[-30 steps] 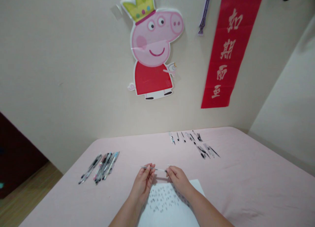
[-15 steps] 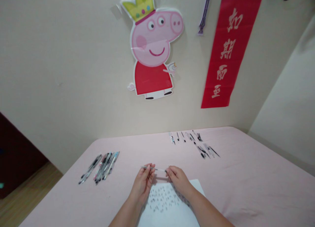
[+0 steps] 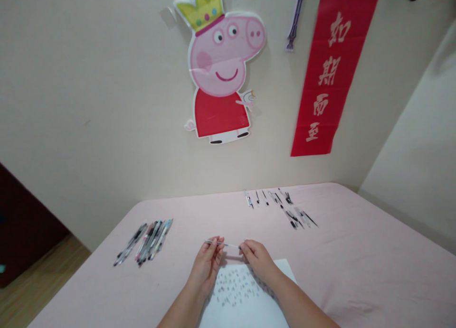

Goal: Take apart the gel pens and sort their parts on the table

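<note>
Above the top edge of a sheet of paper (image 3: 245, 313), a slim pen (image 3: 232, 246) spans the gap between my two hands, nearly level. My left hand (image 3: 211, 259) pinches its grey left part, which sticks out past the fingers. My right hand (image 3: 254, 254) is closed on the dark right end, where the fingertips cover the tip. The stretch between them is thin and pale, like a refill. Rows of small dark marks cover the paper under my wrists.
Several pens (image 3: 154, 241) lie side by side on the pink cloth (image 3: 89, 290) at the left. Small groups of pen parts (image 3: 294, 218) lie at the back right. Behind the table stands a wall with a pig cutout (image 3: 223, 109) and a red banner (image 3: 317, 114).
My right hand has shifted very slightly left along the pen, so the gap between the hands is a little shorter. My left hand has stayed put.
</note>
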### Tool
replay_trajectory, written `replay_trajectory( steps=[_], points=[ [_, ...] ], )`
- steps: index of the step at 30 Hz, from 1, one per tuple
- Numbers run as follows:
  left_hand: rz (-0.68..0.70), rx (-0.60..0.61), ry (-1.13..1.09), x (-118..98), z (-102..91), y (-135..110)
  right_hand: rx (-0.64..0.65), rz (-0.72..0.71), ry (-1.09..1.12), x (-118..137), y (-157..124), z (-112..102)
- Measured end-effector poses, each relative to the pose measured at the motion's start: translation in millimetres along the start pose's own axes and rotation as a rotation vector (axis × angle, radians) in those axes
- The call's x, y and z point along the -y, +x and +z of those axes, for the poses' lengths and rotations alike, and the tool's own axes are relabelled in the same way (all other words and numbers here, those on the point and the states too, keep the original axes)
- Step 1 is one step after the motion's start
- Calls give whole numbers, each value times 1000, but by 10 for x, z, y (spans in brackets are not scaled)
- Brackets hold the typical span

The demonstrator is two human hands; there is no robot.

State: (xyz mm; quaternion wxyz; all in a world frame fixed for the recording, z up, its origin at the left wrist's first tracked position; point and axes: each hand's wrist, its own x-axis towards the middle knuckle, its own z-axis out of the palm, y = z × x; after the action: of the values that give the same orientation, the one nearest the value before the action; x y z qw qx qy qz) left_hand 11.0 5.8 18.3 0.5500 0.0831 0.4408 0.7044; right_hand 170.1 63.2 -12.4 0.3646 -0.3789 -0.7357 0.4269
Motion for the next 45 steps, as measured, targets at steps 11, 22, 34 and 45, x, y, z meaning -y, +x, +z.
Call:
replay_trajectory(
  steps=[11, 22, 34, 45],
  points=[
    [27, -29, 11, 20, -17, 37, -66, 46, 69, 43, -5, 16],
    [-25, 188, 77, 30, -5, -64, -79, 20, 123, 47, -4, -9],
    [75, 29, 99, 51, -55, 51, -97, 55, 111, 78, -4, -9],
    [109, 4, 94, 29, -43, 37, -125, 4, 176, -11, 8, -12]
  ],
)
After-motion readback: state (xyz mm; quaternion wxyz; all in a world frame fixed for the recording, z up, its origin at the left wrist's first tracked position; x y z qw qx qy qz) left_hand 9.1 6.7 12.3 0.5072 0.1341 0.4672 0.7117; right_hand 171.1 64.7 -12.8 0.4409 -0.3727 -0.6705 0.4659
